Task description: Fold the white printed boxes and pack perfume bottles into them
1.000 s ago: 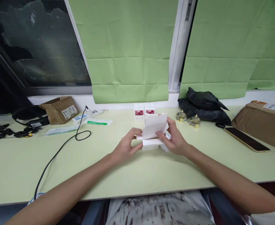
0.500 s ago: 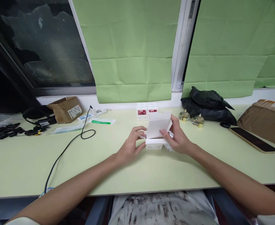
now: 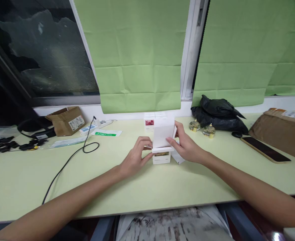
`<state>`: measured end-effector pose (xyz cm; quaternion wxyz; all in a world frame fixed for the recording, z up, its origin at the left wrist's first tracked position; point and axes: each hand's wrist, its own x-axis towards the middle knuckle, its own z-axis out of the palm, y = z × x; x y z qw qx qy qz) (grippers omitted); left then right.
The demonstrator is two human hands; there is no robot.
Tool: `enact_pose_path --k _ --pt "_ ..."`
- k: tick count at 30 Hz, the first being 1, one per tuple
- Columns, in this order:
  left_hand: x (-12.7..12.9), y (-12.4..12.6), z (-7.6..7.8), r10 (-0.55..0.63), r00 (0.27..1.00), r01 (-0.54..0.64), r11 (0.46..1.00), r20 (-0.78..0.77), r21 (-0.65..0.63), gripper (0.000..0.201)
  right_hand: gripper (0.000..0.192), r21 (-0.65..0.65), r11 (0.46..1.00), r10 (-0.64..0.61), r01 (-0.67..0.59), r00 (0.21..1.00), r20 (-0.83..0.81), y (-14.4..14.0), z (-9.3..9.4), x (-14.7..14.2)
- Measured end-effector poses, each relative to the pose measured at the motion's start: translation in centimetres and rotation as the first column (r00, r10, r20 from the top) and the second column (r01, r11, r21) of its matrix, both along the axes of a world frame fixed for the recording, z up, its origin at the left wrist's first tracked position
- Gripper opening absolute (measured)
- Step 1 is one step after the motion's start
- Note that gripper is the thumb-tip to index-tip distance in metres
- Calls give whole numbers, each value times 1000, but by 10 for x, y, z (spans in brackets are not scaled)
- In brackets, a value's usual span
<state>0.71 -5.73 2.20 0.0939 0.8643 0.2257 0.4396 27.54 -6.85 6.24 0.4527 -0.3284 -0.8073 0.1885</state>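
White carton (image 3: 162, 142) at frame centre on the table (image 3: 137, 180), pinched by both hands.
Head view: left hand (image 3: 135, 157) closed on the carton's left edge, right hand (image 3: 186, 149) closed on its right side and raised flap. Looks like light, thin card, stiff but easily creased; best held by the side walls, not the flap. Print on the front is too small to read. Boxes with pink pictures (image 3: 149, 123) just behind; phone (image 3: 264, 149) at right.

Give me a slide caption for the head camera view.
Both hands, left hand and right hand, hold a small white box upright on a pale green table beneath green blinds.
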Motion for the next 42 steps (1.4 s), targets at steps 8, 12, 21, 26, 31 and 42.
enact_pose_path --k 8,12,21,26,31,42 --pt "-5 25 9 82 995 -85 995 48 55 21 68 -53 995 76 -81 993 -91 32 5 -16" --pt "-7 28 6 99 993 -103 992 58 73 23 66 -48 996 73 -78 993 -94 36 2 -22" --pt "-15 27 2 132 991 -135 978 31 158 23 62 -25 987 158 -162 981 -111 35 3 -24" --pt "-17 24 2 169 985 -169 965 13 201 22 61 4 991 133 -133 990 -48 35 4 -24" --pt "-9 19 1 143 988 -150 975 56 161 25 63 20 995 102 -102 994 -32 36 2 -20" --pt "-6 20 -5 84 987 -86 996 135 7 42 62 36 991 128 -127 992 -20 29 2 -18"
